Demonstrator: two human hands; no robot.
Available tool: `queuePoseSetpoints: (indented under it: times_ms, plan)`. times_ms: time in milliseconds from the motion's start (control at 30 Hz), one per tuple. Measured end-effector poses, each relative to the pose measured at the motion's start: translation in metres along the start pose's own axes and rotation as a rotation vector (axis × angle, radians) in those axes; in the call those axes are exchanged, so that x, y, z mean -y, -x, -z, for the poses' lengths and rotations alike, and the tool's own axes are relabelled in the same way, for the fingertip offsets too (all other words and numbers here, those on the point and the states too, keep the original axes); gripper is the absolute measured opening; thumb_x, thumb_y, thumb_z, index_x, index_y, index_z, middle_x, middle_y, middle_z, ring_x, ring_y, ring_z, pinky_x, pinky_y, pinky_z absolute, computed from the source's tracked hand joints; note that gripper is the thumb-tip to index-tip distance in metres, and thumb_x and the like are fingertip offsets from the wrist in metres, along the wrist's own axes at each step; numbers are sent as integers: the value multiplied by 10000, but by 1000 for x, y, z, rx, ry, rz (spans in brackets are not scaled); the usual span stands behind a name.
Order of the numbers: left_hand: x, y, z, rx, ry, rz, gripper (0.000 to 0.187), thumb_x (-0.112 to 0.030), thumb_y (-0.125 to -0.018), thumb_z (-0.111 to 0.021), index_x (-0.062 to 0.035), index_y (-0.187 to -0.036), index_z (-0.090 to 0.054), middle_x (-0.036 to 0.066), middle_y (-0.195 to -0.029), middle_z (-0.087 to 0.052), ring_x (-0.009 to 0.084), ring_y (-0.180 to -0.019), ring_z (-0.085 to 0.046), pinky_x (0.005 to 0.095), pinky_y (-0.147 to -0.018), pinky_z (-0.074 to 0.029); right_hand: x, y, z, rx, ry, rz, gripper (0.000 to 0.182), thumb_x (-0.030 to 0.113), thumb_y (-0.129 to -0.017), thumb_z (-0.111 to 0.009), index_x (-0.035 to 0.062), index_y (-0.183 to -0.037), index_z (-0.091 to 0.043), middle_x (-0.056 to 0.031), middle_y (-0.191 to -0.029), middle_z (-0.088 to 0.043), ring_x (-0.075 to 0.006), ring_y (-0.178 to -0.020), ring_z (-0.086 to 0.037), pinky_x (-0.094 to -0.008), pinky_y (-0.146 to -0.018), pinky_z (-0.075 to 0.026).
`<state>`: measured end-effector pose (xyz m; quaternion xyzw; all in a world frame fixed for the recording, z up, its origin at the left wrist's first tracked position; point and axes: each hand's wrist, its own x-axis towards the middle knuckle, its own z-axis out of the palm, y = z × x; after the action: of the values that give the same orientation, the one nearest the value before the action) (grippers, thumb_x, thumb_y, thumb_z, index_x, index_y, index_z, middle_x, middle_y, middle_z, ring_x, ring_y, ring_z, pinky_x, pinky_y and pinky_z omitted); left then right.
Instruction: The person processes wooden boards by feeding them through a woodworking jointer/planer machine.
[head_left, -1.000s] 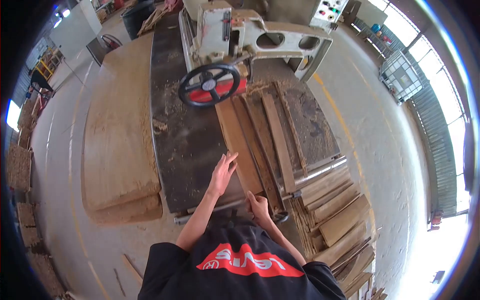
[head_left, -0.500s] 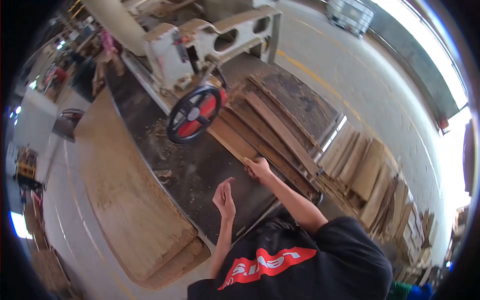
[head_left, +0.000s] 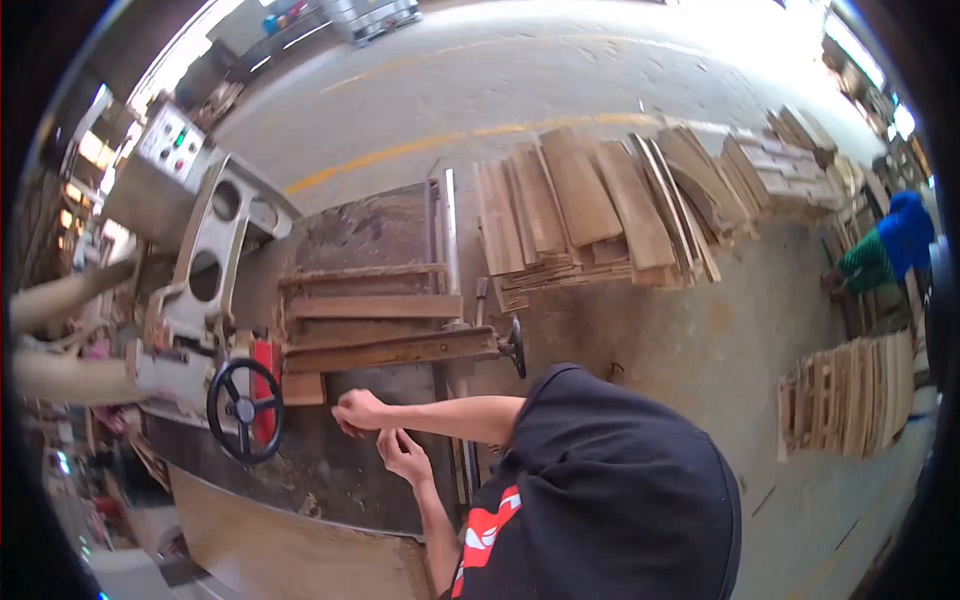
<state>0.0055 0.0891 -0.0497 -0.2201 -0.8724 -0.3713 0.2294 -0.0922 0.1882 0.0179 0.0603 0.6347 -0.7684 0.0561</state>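
My right hand (head_left: 360, 412) is over the dark machine table (head_left: 345, 480), just off the end of a short visible length of wooden board (head_left: 303, 388). Its fingers curl downward with nothing seen in them. Close below it, my left hand (head_left: 406, 458) hovers with loosely bent fingers, thumb apart, holding nothing. The board's other end is hidden at the machine, beside a black handwheel (head_left: 245, 410) with a red part behind it. Along the board runs a rusty metal fence (head_left: 400, 350).
A wooden strip (head_left: 375, 307) lies beyond the fence. Stacked planks (head_left: 580, 195) stand past the table, with another stack (head_left: 845, 395) at right. A small handwheel (head_left: 515, 347) projects at the table end. A person in blue (head_left: 905, 235) is at far right.
The view has swung right. The board has moved farther into the machine, and my right hand has come off its end. My hands are closer together.
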Motion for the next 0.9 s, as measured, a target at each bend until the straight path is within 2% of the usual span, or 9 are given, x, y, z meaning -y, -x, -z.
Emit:
queuePoseSetpoints:
  times_ms: [100, 167, 367, 467, 533, 600, 633, 733, 900]
  plan:
    - [-19, 12, -15, -5, -117, -112, 45, -20, -927, -739, 1, -967, -741, 158, -1001, -740, 361, -993, -701, 460, -889, -566, 6, 94, 81, 99, 325, 577, 190, 189, -958, -632, 44, -881, -727, -110, -761, -719, -288, -724, -729, -405, -655, -561]
    - [-60, 24, -28, -23, -128, -157, 48, -40, -900, -779, -13, -919, -744, 140, -965, -745, 342, -957, -707, 446, -865, -571, 25, 173, 159, 49, 500, 511, 227, 279, -930, -689, 61, -898, -744, -181, -825, -724, -401, -786, -708, -487, -685, -552]
    - [-218, 63, -115, 345, 149, -279, 109, -92, -898, -807, -16, -862, -737, 128, -863, -739, 320, -832, -708, 415, -772, -567, -4, 376, 400, -799, 572, -174, 425, 527, -938, -700, 128, -1036, -810, -132, -988, -784, -320, -923, -760, -434, -821, -592]
    - [-297, 69, -175, 840, 426, 145, 181, -158, -953, -772, 7, -1027, -778, 133, -993, -783, 234, -909, -753, 350, -860, -573, -15, 470, 490, -1100, 607, -397, 507, 590, -918, -726, 101, -1037, -793, -132, -1038, -793, -298, -981, -766, -425, -861, -591]
    - [-286, 91, -244, 1175, 471, 331, 301, -235, -992, -752, -23, -1205, -767, 95, -1147, -784, 179, -1060, -732, 312, -916, -562, -34, 513, 528, -1290, 546, -460, 560, 609, -933, -706, 65, -1045, -778, -159, -1040, -791, -301, -1007, -761, -417, -891, -585]
    - [-292, 94, -296, 1531, 543, 741, 688, -631, -1001, -616, -65, -1387, -678, 107, -1355, -706, 272, -1282, -638, 463, -1021, -520, -45, 544, 548, -1377, 382, -486, 571, 603, -941, -699, 56, -1081, -775, -156, -1055, -795, -304, -1028, -760, -415, -901, -584]
    - [-313, 85, -313, 1612, 559, 893, 890, -778, -954, -539, -48, -1459, -602, 124, -1433, -655, 309, -1369, -568, 526, -1092, -456, -49, 557, 554, -1348, 368, -496, 573, 601, -941, -701, 54, -1091, -777, -155, -1054, -795, -295, -1029, -760, -412, -904, -584]
    - [-334, 79, -385, 1470, 874, 1243, 963, -805, -934, -541, -40, -1518, -526, 119, -1512, -593, 308, -1439, -499, 521, -1141, -408, -67, 580, 564, -1239, 314, -546, 582, 600, -937, -706, 52, -1115, -785, -146, -1050, -798, -272, -1027, -761, -401, -910, -581]
    - [-359, 79, -494, 1670, 961, 1170, 1157, -928, -835, -519, -107, -1636, -369, 127, -1644, -440, 355, -1505, -405, 644, -1142, -371, -85, 597, 612, -921, 255, -705, 492, 508, -939, -758, 39, -1082, -798, -100, -1009, -805, -199, -969, -753, -349, -879, -579]
